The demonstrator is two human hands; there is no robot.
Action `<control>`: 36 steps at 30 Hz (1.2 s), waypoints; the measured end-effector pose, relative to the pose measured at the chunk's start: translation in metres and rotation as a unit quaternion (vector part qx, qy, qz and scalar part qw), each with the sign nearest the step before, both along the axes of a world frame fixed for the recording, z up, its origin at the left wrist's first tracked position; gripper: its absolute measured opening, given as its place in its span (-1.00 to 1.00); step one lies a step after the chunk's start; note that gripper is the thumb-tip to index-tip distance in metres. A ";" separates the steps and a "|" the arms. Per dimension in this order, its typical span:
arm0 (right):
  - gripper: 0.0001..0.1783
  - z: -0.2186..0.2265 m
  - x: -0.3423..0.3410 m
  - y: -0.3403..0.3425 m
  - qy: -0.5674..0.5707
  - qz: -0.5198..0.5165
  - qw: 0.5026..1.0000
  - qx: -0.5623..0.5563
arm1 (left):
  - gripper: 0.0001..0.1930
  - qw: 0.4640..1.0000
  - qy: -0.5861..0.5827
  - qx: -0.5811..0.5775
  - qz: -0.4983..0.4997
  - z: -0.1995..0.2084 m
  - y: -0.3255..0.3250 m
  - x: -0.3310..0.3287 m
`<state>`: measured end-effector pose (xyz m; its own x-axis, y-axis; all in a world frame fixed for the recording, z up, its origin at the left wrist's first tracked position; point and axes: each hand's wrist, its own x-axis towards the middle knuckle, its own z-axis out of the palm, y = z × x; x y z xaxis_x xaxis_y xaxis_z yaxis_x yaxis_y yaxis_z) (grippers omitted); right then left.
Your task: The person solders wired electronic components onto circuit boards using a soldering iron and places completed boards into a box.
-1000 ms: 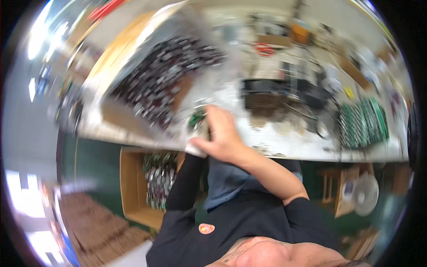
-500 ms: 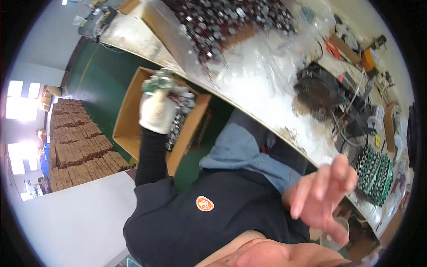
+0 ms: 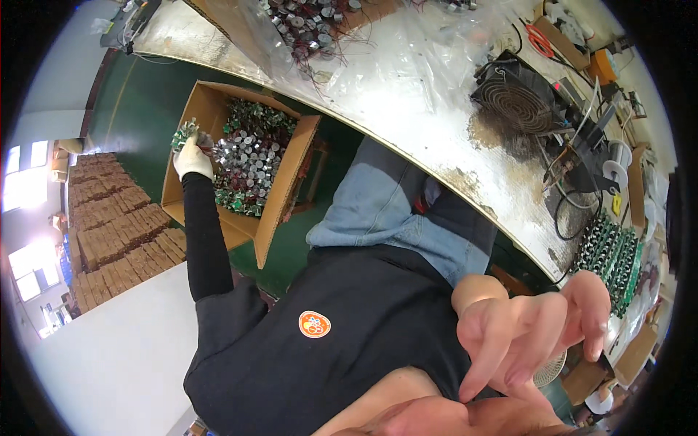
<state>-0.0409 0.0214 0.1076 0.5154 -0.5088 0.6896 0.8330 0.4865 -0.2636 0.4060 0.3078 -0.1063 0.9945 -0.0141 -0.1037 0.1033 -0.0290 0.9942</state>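
My left hand (image 3: 193,158), in a white glove, is closed around a small cluster of green circuit boards (image 3: 185,135) at the left side of an open cardboard box (image 3: 285,207). Inside the box lie many round silver parts (image 3: 251,160) on thin dark red wires, with more green boards among them. My bare right hand (image 3: 534,334) is raised at the lower right, close to the camera. Its fingers are bent and spread, and nothing shows between them.
Along the top runs a worn white workbench (image 3: 407,116) with a pile of wired silver parts (image 3: 313,25) and clear plastic. A black fan (image 3: 512,98), red-handled tool (image 3: 539,41), solder spool (image 3: 616,163) and stacked green boards (image 3: 607,261) stand right. Brown cartons (image 3: 120,225) cover the left floor.
My left hand has moved from over the box's middle to its left side, uncovering the contents. My right hand has come nearer the camera and lower. The whole view has shifted slightly.
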 end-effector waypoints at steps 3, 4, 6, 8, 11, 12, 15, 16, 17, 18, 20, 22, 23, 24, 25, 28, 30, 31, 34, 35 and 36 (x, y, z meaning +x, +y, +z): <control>-0.29 0.007 0.001 0.012 0.056 -0.086 0.993 0.051 | -0.85 0.986 -0.033 0.154 0.045 -0.021 0.018 0.013; -0.30 0.005 0.003 0.010 0.003 -0.078 0.996 0.050 | -0.85 0.985 0.082 -0.045 0.147 -0.011 0.000 0.007; -0.34 0.000 0.000 0.012 -0.051 -0.108 0.991 0.055 | -0.87 0.984 0.088 -0.028 0.152 -0.006 -0.005 0.010; -0.34 -0.005 -0.001 0.004 -0.028 -0.065 0.997 0.022 | -0.88 0.985 0.086 -0.014 0.149 -0.001 -0.018 0.005; -0.24 -0.010 0.007 0.000 0.035 -0.075 0.997 -0.009 | -0.74 0.979 0.115 0.168 0.032 -0.009 -0.045 -0.011; -0.19 -0.011 0.011 0.006 0.064 -0.174 0.983 0.007 | -0.71 0.951 0.203 0.225 -0.054 -0.005 -0.072 -0.023; -0.07 -0.009 0.012 0.006 0.101 -0.148 0.984 -0.019 | -0.64 0.873 0.039 0.416 -0.251 -0.083 -0.079 -0.022; -0.04 -0.013 0.015 0.005 0.124 -0.144 0.981 -0.031 | -0.57 0.709 0.055 0.623 -0.325 -0.071 -0.111 -0.032; -0.05 -0.016 0.016 0.005 0.132 -0.142 0.981 -0.031 | -0.56 0.645 0.028 0.688 -0.332 -0.054 -0.133 -0.050; -0.06 -0.019 0.016 0.005 0.137 -0.142 0.980 -0.035 | -0.59 0.640 0.001 0.695 -0.328 -0.053 -0.136 -0.052; -0.06 -0.022 0.011 0.005 0.153 -0.149 0.976 -0.046 | -0.62 0.624 -0.028 0.709 -0.328 -0.044 -0.136 -0.055; -0.05 -0.030 0.008 0.002 0.161 -0.170 0.970 -0.064 | -0.60 0.644 0.011 0.700 -0.309 -0.014 -0.140 -0.062; -0.04 -0.033 0.010 0.001 0.154 -0.145 0.976 -0.043 | -0.58 0.676 0.030 0.664 -0.318 -0.012 -0.134 -0.057; -0.03 -0.035 0.012 0.003 0.152 -0.144 0.978 -0.025 | -0.60 0.687 -0.015 0.662 -0.301 -0.016 -0.121 -0.051; -0.01 -0.038 0.014 0.003 0.152 -0.149 0.977 -0.008 | -0.58 0.686 -0.051 0.662 -0.296 -0.007 -0.119 -0.056; -0.02 -0.047 0.014 0.000 0.158 -0.164 0.973 -0.029 | -0.60 0.740 -0.177 0.599 -0.250 0.041 -0.119 -0.084; -0.06 -0.052 0.016 -0.002 0.169 -0.174 0.969 -0.043 | -0.71 0.829 -0.228 0.453 -0.235 0.096 -0.142 -0.125; -0.08 -0.054 0.017 -0.001 0.174 -0.162 0.971 -0.033 | -0.75 0.858 -0.275 0.357 -0.247 0.105 -0.153 -0.134; -0.15 -0.059 0.015 0.000 0.191 -0.150 0.970 -0.018 | -0.78 0.786 -0.472 0.289 -0.275 0.144 -0.200 -0.155; -0.18 -0.062 0.013 -0.001 0.193 -0.135 0.971 -0.038 | -0.76 0.764 -0.487 0.310 -0.287 0.148 -0.214 -0.155; -0.20 -0.065 0.010 -0.001 0.193 -0.119 0.972 -0.058 | -0.73 0.728 -0.515 0.338 -0.301 0.141 -0.226 -0.147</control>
<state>-0.0305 0.0202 0.0430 0.6242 -0.5754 0.5284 0.7464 0.2394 -0.6210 0.2586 0.0816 0.0350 0.3843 -0.7721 0.5061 -0.9206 -0.2794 0.2727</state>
